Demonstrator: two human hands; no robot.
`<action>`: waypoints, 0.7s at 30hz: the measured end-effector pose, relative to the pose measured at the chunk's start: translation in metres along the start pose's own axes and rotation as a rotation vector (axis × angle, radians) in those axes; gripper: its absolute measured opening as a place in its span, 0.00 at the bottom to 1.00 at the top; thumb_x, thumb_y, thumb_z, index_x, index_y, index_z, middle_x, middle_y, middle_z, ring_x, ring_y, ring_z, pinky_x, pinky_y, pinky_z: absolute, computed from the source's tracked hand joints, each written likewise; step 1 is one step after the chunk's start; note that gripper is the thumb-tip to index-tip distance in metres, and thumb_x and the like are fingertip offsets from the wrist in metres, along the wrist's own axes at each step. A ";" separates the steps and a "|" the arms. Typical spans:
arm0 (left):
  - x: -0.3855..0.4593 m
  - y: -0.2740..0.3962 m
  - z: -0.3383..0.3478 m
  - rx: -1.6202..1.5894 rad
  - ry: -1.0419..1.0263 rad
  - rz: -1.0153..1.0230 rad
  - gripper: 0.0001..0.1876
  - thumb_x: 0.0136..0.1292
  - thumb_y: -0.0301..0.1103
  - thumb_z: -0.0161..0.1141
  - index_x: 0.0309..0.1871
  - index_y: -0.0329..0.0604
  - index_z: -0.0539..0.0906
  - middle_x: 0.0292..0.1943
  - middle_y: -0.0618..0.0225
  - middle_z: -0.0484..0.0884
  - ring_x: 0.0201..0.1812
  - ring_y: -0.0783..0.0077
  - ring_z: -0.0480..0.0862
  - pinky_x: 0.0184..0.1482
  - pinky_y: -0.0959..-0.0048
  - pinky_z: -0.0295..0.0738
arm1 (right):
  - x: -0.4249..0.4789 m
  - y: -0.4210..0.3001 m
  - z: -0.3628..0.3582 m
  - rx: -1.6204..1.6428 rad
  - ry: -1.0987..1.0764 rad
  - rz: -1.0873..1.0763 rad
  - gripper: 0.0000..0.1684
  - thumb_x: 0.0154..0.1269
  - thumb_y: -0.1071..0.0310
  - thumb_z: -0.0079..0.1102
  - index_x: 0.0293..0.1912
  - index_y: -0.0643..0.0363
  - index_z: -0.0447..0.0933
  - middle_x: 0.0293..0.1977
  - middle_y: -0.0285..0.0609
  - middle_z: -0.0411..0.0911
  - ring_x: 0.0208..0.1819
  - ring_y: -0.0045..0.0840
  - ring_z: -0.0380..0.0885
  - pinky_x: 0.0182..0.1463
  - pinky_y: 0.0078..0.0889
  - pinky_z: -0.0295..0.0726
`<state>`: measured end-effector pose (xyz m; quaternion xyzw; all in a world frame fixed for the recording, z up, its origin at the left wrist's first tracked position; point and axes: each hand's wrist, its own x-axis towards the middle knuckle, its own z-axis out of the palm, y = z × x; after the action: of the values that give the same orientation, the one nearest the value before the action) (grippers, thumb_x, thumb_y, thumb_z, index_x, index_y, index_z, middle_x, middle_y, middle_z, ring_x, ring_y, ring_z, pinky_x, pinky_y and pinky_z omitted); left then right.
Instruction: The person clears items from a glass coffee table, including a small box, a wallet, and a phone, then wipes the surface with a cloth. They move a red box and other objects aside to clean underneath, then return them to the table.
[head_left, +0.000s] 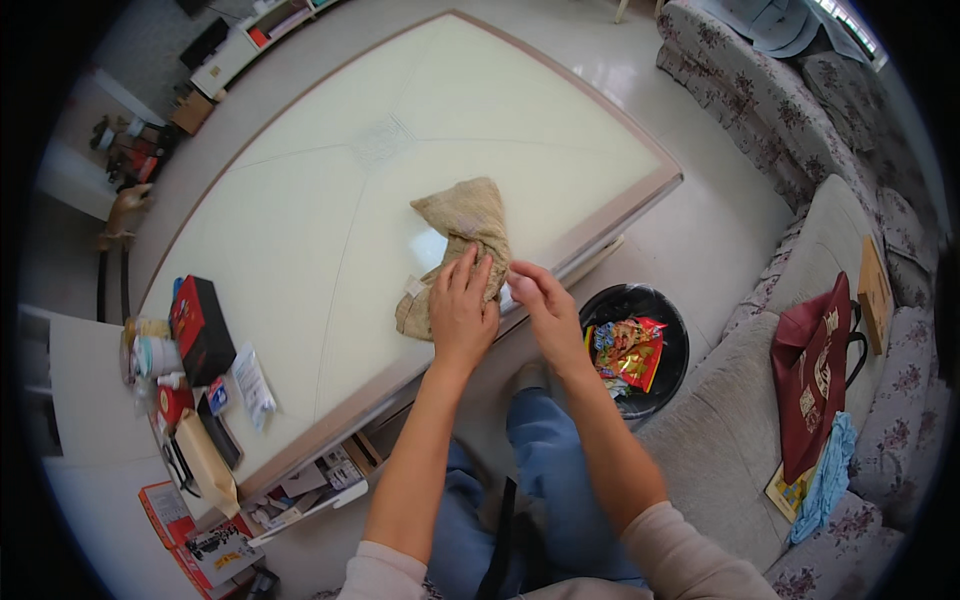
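Note:
A tan woven cloth item (469, 214), folded and bunched in a bent shape, lies near the front edge of the glass-topped table (525, 109). It has a small white tag (414, 286) on its left side. My left hand (461, 307) lies across the lower part of the cloth, with its fingers over the gathered folds. At the cloth's right edge is my right hand (551, 311), thumb and index finger close together. Whether any fabric is pinched between those fingertips cannot be made out.
A lined black bin (671, 375) with snack wrappers stands by my right forearm. Boxes (202, 330), jars (154, 356) and a tissue pack (204, 465) crowd the table's left end. Below, a drawer (315, 510) is pulled out. The sofa (712, 420) at right bears a maroon bag (814, 375).

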<state>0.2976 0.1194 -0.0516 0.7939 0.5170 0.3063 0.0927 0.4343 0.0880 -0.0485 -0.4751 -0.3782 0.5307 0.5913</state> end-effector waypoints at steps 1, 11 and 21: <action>-0.008 0.005 -0.001 -0.009 0.001 0.013 0.29 0.52 0.26 0.56 0.62 0.44 0.77 0.66 0.59 0.72 0.63 0.53 0.71 0.65 0.56 0.66 | -0.017 0.000 -0.011 0.036 0.030 0.017 0.18 0.75 0.65 0.52 0.59 0.62 0.73 0.53 0.40 0.77 0.52 0.20 0.76 0.55 0.23 0.76; -0.051 0.034 -0.065 -0.890 0.011 -0.710 0.24 0.60 0.31 0.56 0.62 0.42 0.79 0.57 0.62 0.80 0.56 0.63 0.78 0.61 0.66 0.70 | -0.080 -0.030 0.007 -0.132 -0.060 0.006 0.24 0.73 0.57 0.56 0.58 0.65 0.71 0.52 0.43 0.77 0.49 0.23 0.77 0.53 0.25 0.76; -0.106 0.048 -0.103 -1.487 -0.028 -1.027 0.27 0.70 0.51 0.58 0.65 0.45 0.73 0.58 0.71 0.77 0.60 0.70 0.74 0.62 0.68 0.65 | -0.116 -0.046 0.035 0.442 -0.300 0.339 0.20 0.63 0.67 0.67 0.53 0.57 0.72 0.42 0.34 0.77 0.43 0.16 0.76 0.46 0.21 0.76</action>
<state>0.2445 -0.0123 0.0116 0.2042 0.4752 0.4725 0.7135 0.3957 -0.0206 0.0113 -0.3079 -0.2521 0.7552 0.5209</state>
